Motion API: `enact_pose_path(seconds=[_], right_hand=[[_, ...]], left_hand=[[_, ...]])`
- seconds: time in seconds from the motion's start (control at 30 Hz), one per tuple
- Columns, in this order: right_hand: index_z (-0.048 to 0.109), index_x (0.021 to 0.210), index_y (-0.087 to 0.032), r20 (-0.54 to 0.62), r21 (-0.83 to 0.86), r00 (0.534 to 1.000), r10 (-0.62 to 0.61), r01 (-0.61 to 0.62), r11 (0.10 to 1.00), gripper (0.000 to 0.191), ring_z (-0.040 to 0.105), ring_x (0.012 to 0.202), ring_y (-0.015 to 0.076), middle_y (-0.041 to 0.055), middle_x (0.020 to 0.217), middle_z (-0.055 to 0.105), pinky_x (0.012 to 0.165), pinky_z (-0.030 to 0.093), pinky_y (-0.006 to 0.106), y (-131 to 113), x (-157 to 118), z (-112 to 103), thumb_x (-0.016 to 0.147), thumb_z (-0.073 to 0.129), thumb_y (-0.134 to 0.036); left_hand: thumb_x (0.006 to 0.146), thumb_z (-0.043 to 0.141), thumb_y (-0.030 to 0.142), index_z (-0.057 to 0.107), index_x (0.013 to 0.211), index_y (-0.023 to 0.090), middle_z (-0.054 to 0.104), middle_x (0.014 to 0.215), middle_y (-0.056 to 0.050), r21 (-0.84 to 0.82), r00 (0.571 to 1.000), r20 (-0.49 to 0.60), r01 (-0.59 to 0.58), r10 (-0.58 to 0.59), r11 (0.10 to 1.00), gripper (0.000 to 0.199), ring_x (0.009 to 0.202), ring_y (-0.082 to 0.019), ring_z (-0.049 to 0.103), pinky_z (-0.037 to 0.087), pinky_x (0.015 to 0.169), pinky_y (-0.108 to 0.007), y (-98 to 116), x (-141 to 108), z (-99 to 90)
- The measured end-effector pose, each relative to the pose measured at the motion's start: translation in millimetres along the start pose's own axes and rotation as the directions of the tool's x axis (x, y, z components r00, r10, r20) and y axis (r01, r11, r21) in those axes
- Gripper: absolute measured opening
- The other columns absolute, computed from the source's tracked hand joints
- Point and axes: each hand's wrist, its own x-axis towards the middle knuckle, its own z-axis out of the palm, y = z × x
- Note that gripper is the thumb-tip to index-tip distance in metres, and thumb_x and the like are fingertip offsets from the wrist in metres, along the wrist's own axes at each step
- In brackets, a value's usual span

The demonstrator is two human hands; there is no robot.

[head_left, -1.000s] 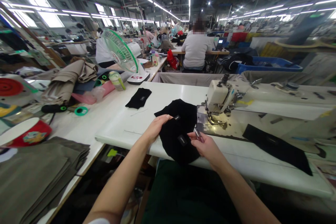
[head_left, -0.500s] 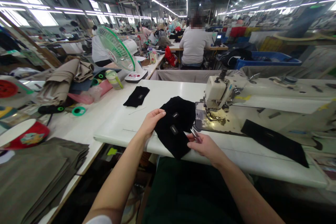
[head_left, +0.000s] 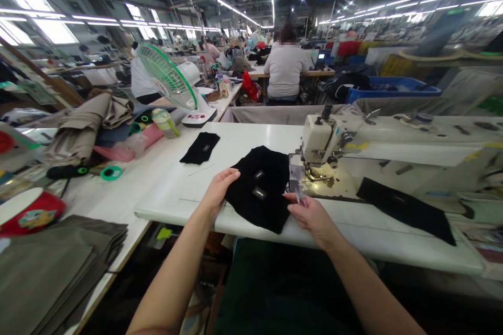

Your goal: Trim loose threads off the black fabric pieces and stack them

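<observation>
Olive-grey folded fabric (head_left: 47, 272) is piled lower left of the frame. Left hand (head_left: 220, 188), around the middle, is pinching the left edge of a floppy black cloth with two labels (head_left: 271, 188), which sits dead centre over the white tabletop (head_left: 165, 201). Right hand (head_left: 310, 214), just right of that, grips small metal snips (head_left: 301, 198). Cream metal sewing machine (head_left: 320, 135) fills the right side, with a long black fabric strip (head_left: 406, 213) lower right.

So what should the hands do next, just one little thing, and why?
Maybe the right hand should bring its small, scissor-like tool a little closer to the black cloth between the hands. The left hand is pinching the cloth's left edge, so it seems steadied, and the tool sits just off the right edge.
</observation>
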Motion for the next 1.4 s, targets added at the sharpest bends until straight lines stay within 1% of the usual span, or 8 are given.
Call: enact_pose_path(seconds=[0.47, 0.63, 0.7, 0.8, 0.87, 0.93, 1.1, 1.4], right_hand=[[0.061, 0.108, -0.013, -0.028, 0.029, 1.0, -0.014, 0.014, 0.999, 0.052, 0.017, 0.042, 0.0041, -0.0151, 0.049, 0.027, 0.042, 0.009, 0.021, -1, 0, -6, 0.064, 0.069, -0.039], [0.066, 0.104, -0.016, -0.111, -0.149, 0.983, -0.144, 0.127, 0.981, 0.04, 0.025, 0.044, 0.0071, -0.011, 0.053, 0.032, 0.043, 0.019, 0.022, 2, 1, -8, 0.071, 0.065, -0.037], [0.069, 0.096, -0.018, -0.132, -0.312, 0.932, -0.337, 0.283, 0.907, 0.027, 0.035, 0.048, 0.0092, -0.0059, 0.059, 0.044, 0.046, 0.029, 0.024, 4, -1, -8, 0.076, 0.063, -0.034], [0.073, 0.086, -0.02, -0.024, -0.53, 0.749, -0.662, 0.552, 0.644, 0.017, 0.049, 0.058, 0.0115, 0.0028, 0.082, 0.06, 0.054, 0.041, 0.026, 12, -5, -8, 0.083, 0.057, -0.026], [0.074, 0.092, -0.022, 0.126, -0.621, 0.636, -0.762, 0.649, 0.439, 0.023, 0.055, 0.063, 0.012, 0.0055, 0.094, 0.063, 0.058, 0.045, 0.026, 19, -8, -9, 0.087, 0.052, -0.02], [0.074, 0.103, -0.023, 0.278, -0.696, 0.583, -0.763, 0.67, 0.259, 0.029, 0.058, 0.065, 0.0123, 0.0066, 0.099, 0.065, 0.06, 0.047, 0.025, 25, -9, -11, 0.089, 0.05, -0.016], [0.072, 0.115, -0.023, 0.461, -0.768, 0.563, -0.686, 0.64, 0.009, 0.034, 0.058, 0.067, 0.0144, 0.0088, 0.102, 0.067, 0.059, 0.046, 0.025, 30, -12, -13, 0.09, 0.052, -0.014], [0.072, 0.116, -0.023, 0.495, -0.75, 0.57, -0.656, 0.661, 0.007, 0.037, 0.059, 0.068, 0.0148, 0.0102, 0.104, 0.068, 0.06, 0.046, 0.025, 26, -13, -11, 0.089, 0.049, -0.012]], left_hand=[[0.072, 0.079, 0.037, 0.066, 0.082, 0.019, 0.063, 0.065, 0.004, 0.03, 0.996, 0.09, -0.012, 0.01, 0.999, 0.024, 0.056, -0.009, 0.054, 0.04, 0.054, -0.02, 0, -5, -1.7], [0.07, 0.078, 0.028, 0.068, 0.086, 0.019, 0.065, 0.069, 0.003, 0.036, 0.985, 0.148, -0.095, 0.089, 0.995, 0.021, 0.061, -0.011, 0.057, 0.042, 0.06, -0.022, -3, -2, -6.1], [0.071, 0.076, 0.024, 0.069, 0.085, 0.019, 0.063, 0.067, 0.004, 0.065, 0.982, 0.145, -0.134, 0.124, 0.989, 0.017, 0.061, -0.011, 0.057, 0.042, 0.061, -0.022, -6, 0, -7.5], [0.072, 0.071, 0.023, 0.068, 0.079, 0.018, 0.069, 0.075, 0.0, 0.034, 0.979, 0.155, -0.137, 0.131, 0.99, 0.009, 0.073, -0.014, 0.063, 0.047, 0.07, -0.025, -10, 2, -6.3], [0.073, 0.07, 0.022, 0.064, 0.075, 0.018, 0.074, 0.086, -0.004, -0.043, 0.979, 0.164, -0.117, 0.122, 0.992, 0.008, 0.081, -0.017, 0.066, 0.049, 0.075, -0.027, -12, 4, -3.6], [0.073, 0.07, 0.02, 0.059, 0.074, 0.018, 0.075, 0.091, -0.005, -0.107, 0.98, 0.165, -0.092, 0.109, 0.99, 0.011, 0.076, -0.014, 0.066, 0.049, 0.07, -0.024, -14, 6, -0.8], [0.073, 0.066, 0.012, 0.053, 0.076, 0.018, 0.076, 0.094, -0.006, -0.223, 0.984, 0.166, -0.033, 0.071, 0.974, 0.015, 0.072, -0.013, 0.067, 0.051, 0.064, -0.021, -16, 10, 1.9], [0.071, 0.062, 0.01, 0.052, 0.077, 0.019, 0.076, 0.092, -0.007, -0.278, 0.985, 0.166, -0.003, 0.051, 0.961, 0.015, 0.073, -0.015, 0.069, 0.055, 0.064, -0.024, -15, 10, 2.5]])
